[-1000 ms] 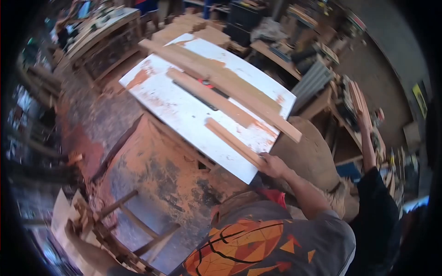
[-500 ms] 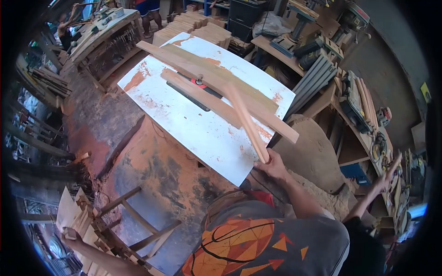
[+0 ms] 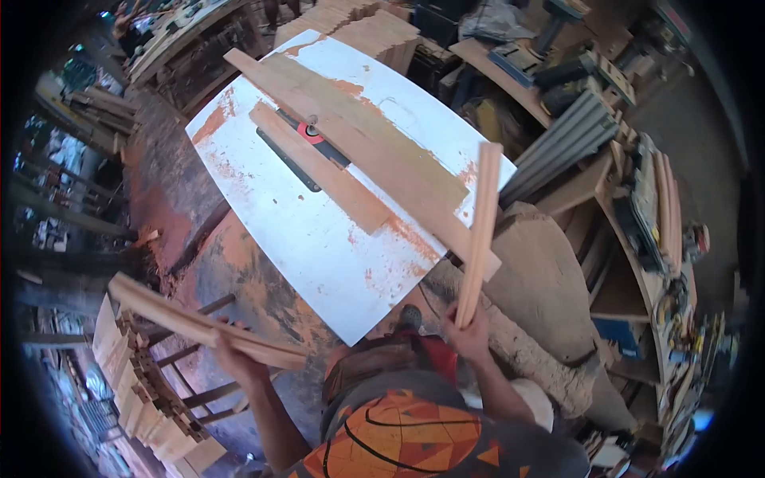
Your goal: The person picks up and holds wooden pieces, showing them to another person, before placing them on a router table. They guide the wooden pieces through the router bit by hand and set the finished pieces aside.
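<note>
My right hand (image 3: 468,333) is closed around the lower end of a slightly curved wooden strip (image 3: 480,231), which has a groove along its length and points up past the table corner. At lower left, my left hand (image 3: 237,354) grips a second curved wooden strip (image 3: 171,312), held slanting above the floor. In front is a white-topped table (image 3: 319,263) dusted with sawdust. A long board (image 3: 351,119) and a shorter board (image 3: 319,167) lie across it. Between them, a metal cutter bit (image 3: 311,123) stands up from a red ring.
A stack of wooden pieces (image 3: 147,398) is at lower left, beside a wooden frame (image 3: 195,382). On the right are a large wood slab (image 3: 538,271), grey bars (image 3: 562,151) and shelving. Another person (image 3: 125,28) is by a workbench (image 3: 187,36) at the far left.
My right hand has swung its strip off the tabletop to the right. My left hand has come up from the stack with a strip. A co-worker's arm at right has gone from view.
</note>
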Demonstrator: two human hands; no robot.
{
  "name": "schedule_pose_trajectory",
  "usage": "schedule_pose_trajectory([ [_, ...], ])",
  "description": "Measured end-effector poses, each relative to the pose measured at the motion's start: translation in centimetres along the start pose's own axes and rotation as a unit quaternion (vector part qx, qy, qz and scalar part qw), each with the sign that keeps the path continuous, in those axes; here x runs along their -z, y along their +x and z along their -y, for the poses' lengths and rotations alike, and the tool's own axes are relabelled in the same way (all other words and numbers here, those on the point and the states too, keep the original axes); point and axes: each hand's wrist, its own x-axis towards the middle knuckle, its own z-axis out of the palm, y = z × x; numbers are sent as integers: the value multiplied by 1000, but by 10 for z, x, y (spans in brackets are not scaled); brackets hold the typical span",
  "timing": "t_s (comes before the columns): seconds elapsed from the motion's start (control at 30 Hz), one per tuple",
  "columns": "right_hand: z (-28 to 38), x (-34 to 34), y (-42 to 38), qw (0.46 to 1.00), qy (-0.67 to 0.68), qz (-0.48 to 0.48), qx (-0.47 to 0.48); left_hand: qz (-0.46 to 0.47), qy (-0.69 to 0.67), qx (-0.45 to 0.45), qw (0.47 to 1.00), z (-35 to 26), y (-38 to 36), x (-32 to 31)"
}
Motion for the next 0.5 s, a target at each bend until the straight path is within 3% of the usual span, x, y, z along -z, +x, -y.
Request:
schedule_pose_trajectory([
  [0.07,-37,32,-4,997,-72,25,-25,21,23,19,999,5,-25,-37],
  [0.13,-26,45,-1,997,29,-38,-68,30,66,24,997,13,-45,-53],
  [0.2,-44,74,2,997,-36,-34,-66,44,115,33,992,19,-57,-63],
  [0.23,-46,81,4,997,-32,-22,-70,44,32,77,996,22,-62,-68],
  [0.27,-46,90,8,997,-41,-25,-57,43,-52,123,990,30,-69,-71],
  [0.3,-51,99,13,997,-51,-29,-43,54,-34,145,987,38,-69,-65],
  [0.4,-84,113,21,993,-87,-72,-38,44,35,128,990,58,-79,-68],
  [0.43,-95,118,25,982,-166,-84,-6,39,22,136,990,64,-80,-65],
  [0.5,-110,126,34,987,-140,-71,26,22,50,116,992,73,-81,-73],
])
